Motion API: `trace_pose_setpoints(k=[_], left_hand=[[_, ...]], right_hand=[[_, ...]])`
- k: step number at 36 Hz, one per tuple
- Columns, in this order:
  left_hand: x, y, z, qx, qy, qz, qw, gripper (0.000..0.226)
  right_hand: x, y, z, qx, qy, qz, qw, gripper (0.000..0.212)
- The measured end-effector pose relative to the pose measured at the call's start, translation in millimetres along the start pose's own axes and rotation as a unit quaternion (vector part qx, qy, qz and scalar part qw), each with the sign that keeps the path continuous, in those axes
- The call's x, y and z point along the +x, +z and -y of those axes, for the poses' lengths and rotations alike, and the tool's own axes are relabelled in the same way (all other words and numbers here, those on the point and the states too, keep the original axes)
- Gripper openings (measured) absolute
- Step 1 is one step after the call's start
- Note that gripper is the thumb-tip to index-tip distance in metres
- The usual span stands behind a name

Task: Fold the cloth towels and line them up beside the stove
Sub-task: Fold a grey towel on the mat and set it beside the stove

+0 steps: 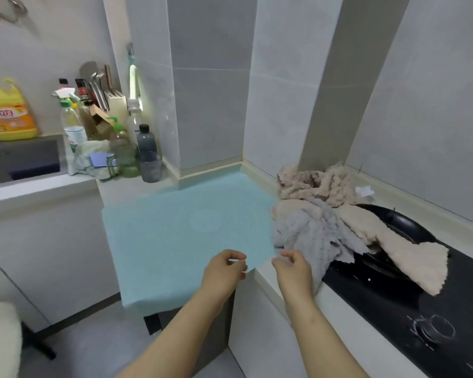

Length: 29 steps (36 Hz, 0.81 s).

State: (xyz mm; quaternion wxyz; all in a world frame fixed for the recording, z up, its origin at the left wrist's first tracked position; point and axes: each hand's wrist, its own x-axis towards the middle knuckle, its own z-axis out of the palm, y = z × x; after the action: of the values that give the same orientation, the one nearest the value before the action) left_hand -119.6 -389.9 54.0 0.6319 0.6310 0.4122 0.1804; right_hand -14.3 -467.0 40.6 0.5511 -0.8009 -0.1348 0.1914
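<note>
A light blue towel (186,227) lies spread flat on the counter left of the stove, and its front part hangs over the counter edge. My left hand (224,271) pinches its near edge close to the front right corner. My right hand (292,268) has curled fingers and pinches that same corner. A heap of crumpled towels sits at the right: a grey one (311,233) in front, a beige one (309,184) behind, and another beige one (410,252) draped over the black stove (388,304).
Bottles (146,143), a knife block (115,102) and a rag crowd the back left of the counter. A yellow detergent jug (8,113) stands beside a dark sink (22,159). A stove knob (434,328) is at the near right. Tiled walls enclose the corner.
</note>
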Motion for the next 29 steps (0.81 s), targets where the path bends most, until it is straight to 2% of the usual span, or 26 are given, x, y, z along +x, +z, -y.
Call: trace_pose_setpoints(k=[4,10,18,22,29], left_hand=[[49.6,-3.9,-18.0,0.006,-0.004,0.034,0.999,0.014],[111.6,-16.0,-31.3,0.016,-0.009,0.065,0.998,0.014],[185.4,-38.9,-30.3,0.049,-0.008,0.144,0.988,0.013],[219.7,-56.0,-29.9,0.068,-0.002,0.192,0.979,0.017],[282.8,-113.6,-27.2,0.124,0.032,0.3,0.945,0.02]], right_hand=[[45.3,12.0,14.9,-0.056,-0.019,-0.083,0.995,0.036],[86.5,30.2,18.4,-0.063,0.027,-0.154,0.986,0.05],[117.4,58.2,18.3,-0.009,0.047,-0.252,0.966,0.039],[124.1,87.8,29.3,0.062,0.036,-0.278,0.958,0.034],[117.6,198.3,72.4,0.149,0.062,-0.28,0.946,0.034]])
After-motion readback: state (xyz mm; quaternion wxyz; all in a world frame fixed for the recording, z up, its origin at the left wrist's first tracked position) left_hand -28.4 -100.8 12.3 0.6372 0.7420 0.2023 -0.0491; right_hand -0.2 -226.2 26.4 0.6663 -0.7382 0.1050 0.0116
